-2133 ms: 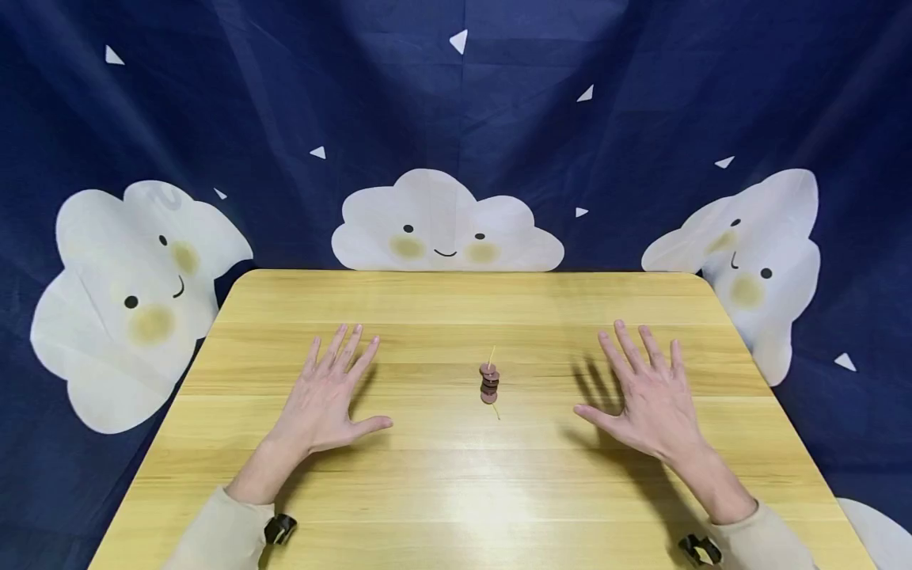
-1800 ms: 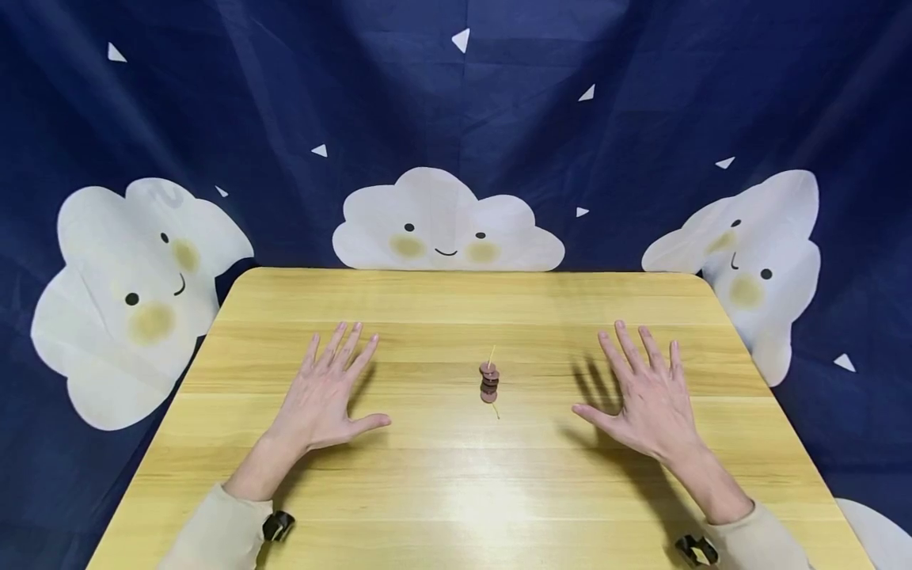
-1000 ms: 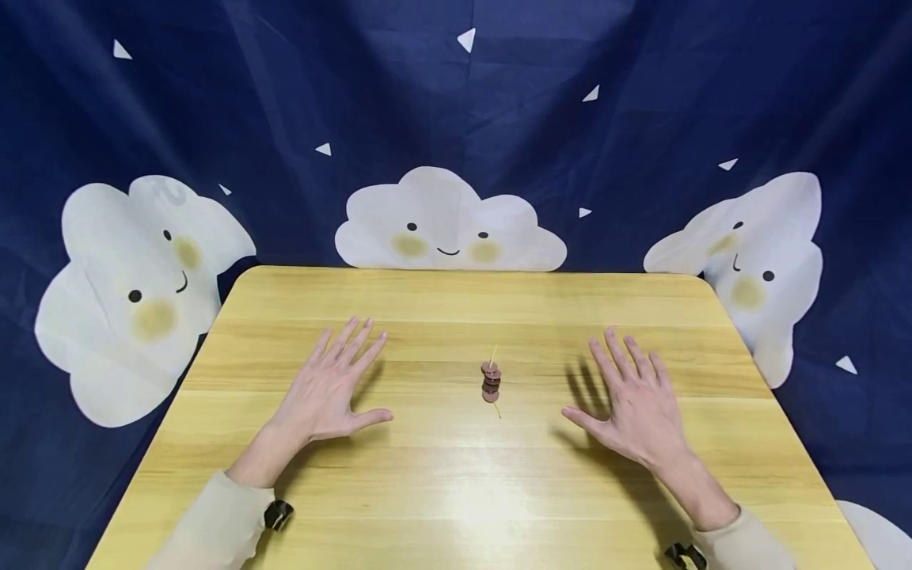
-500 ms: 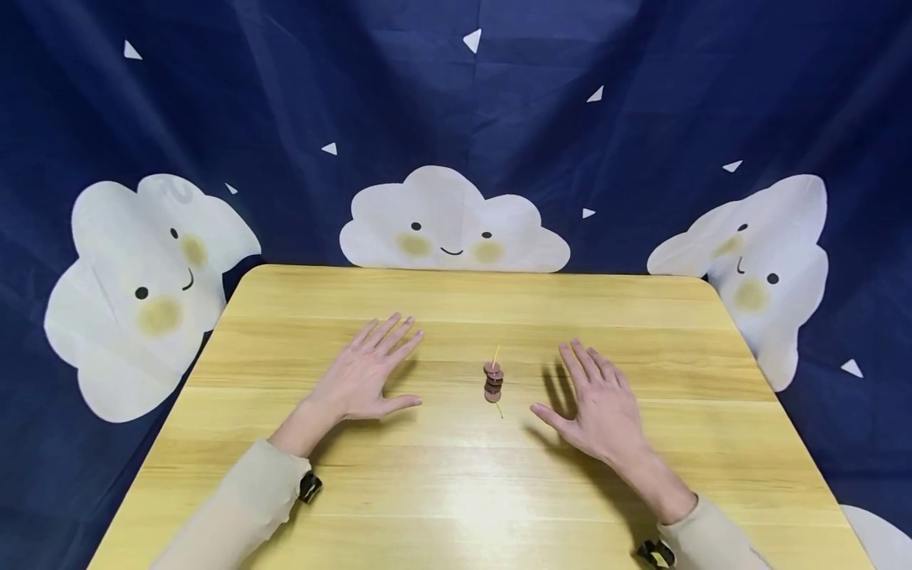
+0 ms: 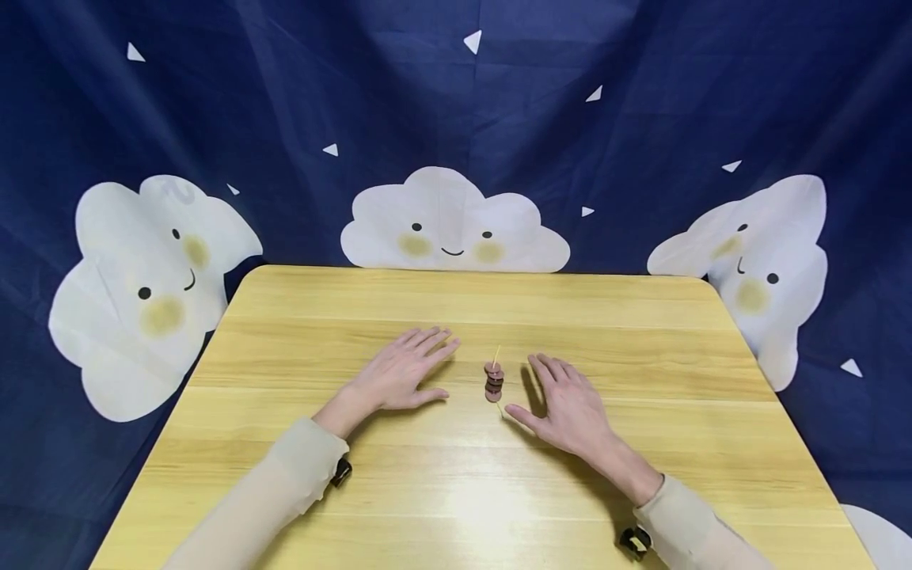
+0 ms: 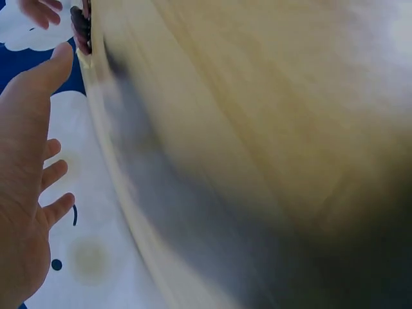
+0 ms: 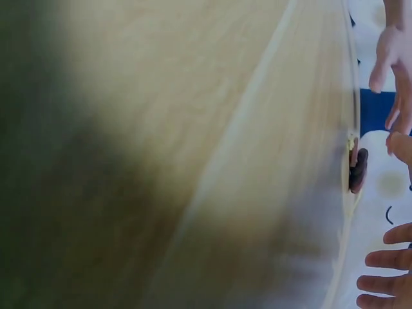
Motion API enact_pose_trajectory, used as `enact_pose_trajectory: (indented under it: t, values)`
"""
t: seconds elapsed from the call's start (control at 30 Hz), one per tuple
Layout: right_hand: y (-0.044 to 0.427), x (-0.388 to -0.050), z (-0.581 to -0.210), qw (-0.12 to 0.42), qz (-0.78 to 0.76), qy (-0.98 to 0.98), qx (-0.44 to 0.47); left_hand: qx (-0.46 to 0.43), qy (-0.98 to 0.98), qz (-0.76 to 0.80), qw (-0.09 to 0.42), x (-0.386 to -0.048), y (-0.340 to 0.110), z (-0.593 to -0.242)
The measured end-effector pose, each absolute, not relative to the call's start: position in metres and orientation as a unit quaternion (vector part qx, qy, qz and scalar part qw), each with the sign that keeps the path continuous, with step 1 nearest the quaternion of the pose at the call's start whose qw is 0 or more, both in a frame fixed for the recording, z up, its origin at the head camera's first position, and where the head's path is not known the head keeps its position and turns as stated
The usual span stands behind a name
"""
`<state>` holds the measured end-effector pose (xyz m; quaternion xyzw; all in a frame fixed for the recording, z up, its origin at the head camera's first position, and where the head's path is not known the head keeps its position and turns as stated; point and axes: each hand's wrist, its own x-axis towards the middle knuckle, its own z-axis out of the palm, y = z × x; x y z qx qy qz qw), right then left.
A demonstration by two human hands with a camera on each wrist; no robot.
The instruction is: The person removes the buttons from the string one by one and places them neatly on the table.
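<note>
A short row of reddish-brown round discs (image 5: pixel 493 382), threaded on a thin yellow string, lies near the middle of the wooden table. The string's two ends stick out at the far and near sides. To its left my left hand (image 5: pixel 402 372) hovers with fingers spread, touching nothing. On the other side my right hand (image 5: pixel 566 408) is held likewise, its thumb close to the string's near end. The left wrist view shows the discs (image 6: pixel 81 27) beyond my left thumb. In the right wrist view the discs (image 7: pixel 358 170) appear between both hands.
The light wooden table (image 5: pixel 456 475) has rounded far corners. Behind it hangs a dark blue cloth (image 5: pixel 399 95) printed with white smiling clouds and small triangles. Black wrist cameras sit at both cuffs.
Both hands have moved inward from the sides toward the discs, the left going right and the right going left. The discs stay in place on the table.
</note>
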<state>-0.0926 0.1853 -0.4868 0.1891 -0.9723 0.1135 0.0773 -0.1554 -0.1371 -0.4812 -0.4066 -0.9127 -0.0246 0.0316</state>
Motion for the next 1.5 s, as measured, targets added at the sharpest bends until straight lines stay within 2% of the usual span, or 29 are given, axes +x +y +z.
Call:
enact_pose_trajectory:
  t: [0.4,0.8,1.2,1.5]
  values:
    - [0.169,-0.101,-0.492,0.08,0.11,-0.973,0.187,-0.42,-0.907,-0.023,-0.012,-0.166,-0.112,-0.486]
    - [0.157,-0.104,-0.496,0.088,0.105,-0.971,0.194,-0.438,-0.898,-0.028,-0.034,-0.174,-0.087,-0.495]
    - [0.148,-0.106,-0.498,0.101,0.079,-0.97,0.204,-0.456,-0.89,-0.013,-0.008,-0.183,-0.081,-0.498]
    - [0.144,-0.106,-0.496,0.091,0.062,-0.975,0.193,-0.46,-0.888,-0.021,-0.015,-0.187,-0.077,-0.497]
